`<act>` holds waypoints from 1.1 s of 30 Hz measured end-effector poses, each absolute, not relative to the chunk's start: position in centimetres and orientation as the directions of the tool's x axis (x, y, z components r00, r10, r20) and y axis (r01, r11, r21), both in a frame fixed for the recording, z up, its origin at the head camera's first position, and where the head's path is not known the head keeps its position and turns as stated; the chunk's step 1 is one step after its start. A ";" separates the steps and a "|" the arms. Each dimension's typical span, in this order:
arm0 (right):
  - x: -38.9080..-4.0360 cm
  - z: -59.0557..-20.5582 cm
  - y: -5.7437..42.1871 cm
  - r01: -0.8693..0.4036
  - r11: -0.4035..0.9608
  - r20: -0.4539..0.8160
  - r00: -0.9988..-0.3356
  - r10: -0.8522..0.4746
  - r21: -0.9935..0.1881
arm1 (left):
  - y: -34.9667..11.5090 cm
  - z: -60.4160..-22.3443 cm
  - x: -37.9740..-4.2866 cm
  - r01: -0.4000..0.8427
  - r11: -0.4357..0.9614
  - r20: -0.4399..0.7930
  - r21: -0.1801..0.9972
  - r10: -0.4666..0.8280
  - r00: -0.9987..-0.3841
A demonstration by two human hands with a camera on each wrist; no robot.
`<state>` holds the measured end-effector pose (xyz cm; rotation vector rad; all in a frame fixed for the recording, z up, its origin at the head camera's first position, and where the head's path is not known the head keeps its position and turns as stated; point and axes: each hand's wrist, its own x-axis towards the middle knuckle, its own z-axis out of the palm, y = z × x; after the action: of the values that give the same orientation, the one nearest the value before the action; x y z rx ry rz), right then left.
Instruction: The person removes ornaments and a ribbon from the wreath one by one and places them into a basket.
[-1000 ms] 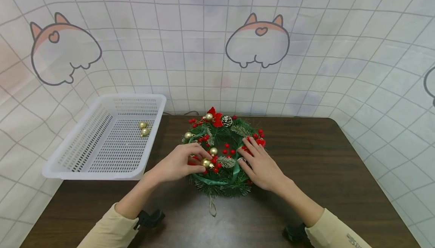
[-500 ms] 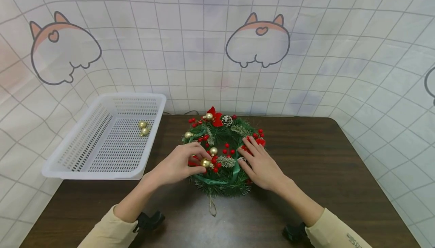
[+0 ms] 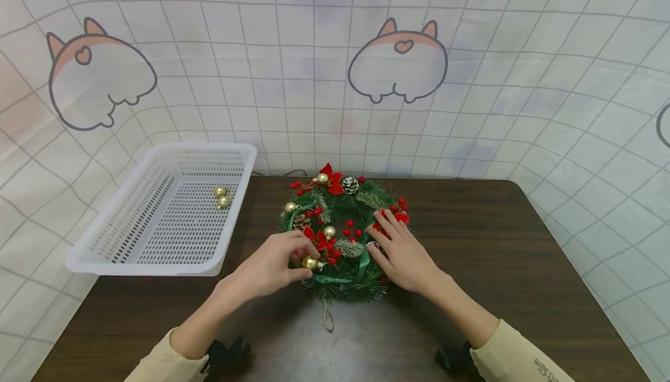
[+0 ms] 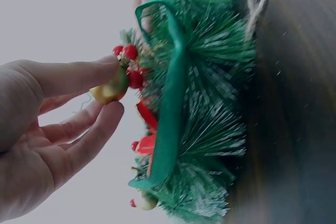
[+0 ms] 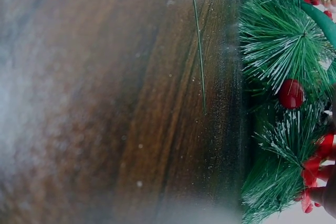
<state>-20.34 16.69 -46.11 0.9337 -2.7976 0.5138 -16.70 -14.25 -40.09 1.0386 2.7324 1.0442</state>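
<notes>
A green Christmas wreath (image 3: 361, 289) with red berries, red flowers, pine cones and a green ribbon (image 4: 170, 108) lies on the table. My left hand (image 3: 272, 263) is at its near left side, pinching a gold bauble (image 3: 310, 263) between thumb and fingers. In the left wrist view the bauble sits right beside the red berries (image 4: 135, 78). My right hand (image 3: 405, 257) rests on the wreath's right side with fingers spread over the greenery and a red flower. Other gold baubles, such as one gold bauble (image 3: 329, 232) near the centre, are on the wreath.
A white perforated plastic basket (image 3: 78, 263) stands on the left of the dark wooden table (image 3: 502, 266), with gold baubles (image 3: 223, 202) in it. A twine loop (image 3: 328, 319) sticks out from the wreath's near edge. One loose green needle (image 5: 199, 45) lies on the tabletop.
My left hand has moved slightly left and toward me with the bauble, uncovering a pine cone and red flower on the wreath. My right hand has stayed in place.
</notes>
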 end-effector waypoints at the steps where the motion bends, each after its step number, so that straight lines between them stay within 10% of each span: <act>1: -20.3 -46.1 16.7 -0.606 0.747 0.244 -0.795 -0.555 -0.273 | -14.2 -40.2 -16.6 0.578 0.545 0.202 0.607 0.597 -0.776; 33: -20.4 -46.1 16.8 -0.609 0.749 0.249 -0.792 -0.558 -0.260 | -11.3 -41.8 -16.9 0.636 0.452 0.382 0.625 0.533 -0.755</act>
<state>-20.37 16.76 -46.14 0.9381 -2.7911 0.4964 -16.93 -11.27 -41.79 1.1275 2.7864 1.2934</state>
